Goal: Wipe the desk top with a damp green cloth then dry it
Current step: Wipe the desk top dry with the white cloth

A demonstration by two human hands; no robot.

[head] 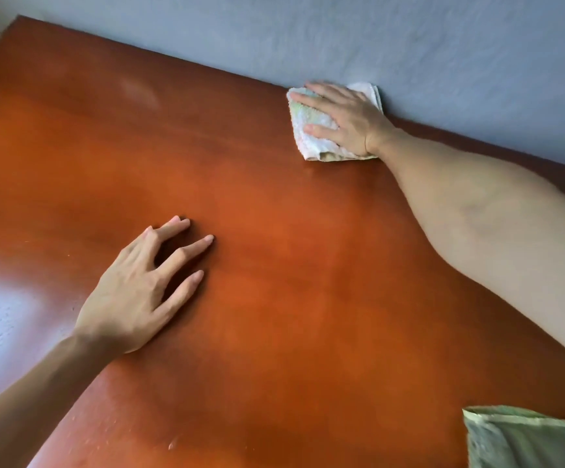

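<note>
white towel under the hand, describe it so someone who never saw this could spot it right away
Follow the orange-brown desk top to its far edge, where it meets the grey wall. There the right hand presses flat on a folded white towel. Unlike the green cloth lying at the near right corner, it is fluffy, pale and touches the wall.

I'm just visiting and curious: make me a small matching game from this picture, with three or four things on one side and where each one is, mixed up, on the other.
Things:
1. white towel
2. green cloth
3. left hand
4. right hand

Places:
A. lying at the near right corner of the picture
B. pressing flat on top of the towel
C. against the grey wall, at the far edge of the desk top
D. fingers spread on bare wood, mid-desk

Pairs: 1-C, 2-A, 3-D, 4-B
</note>
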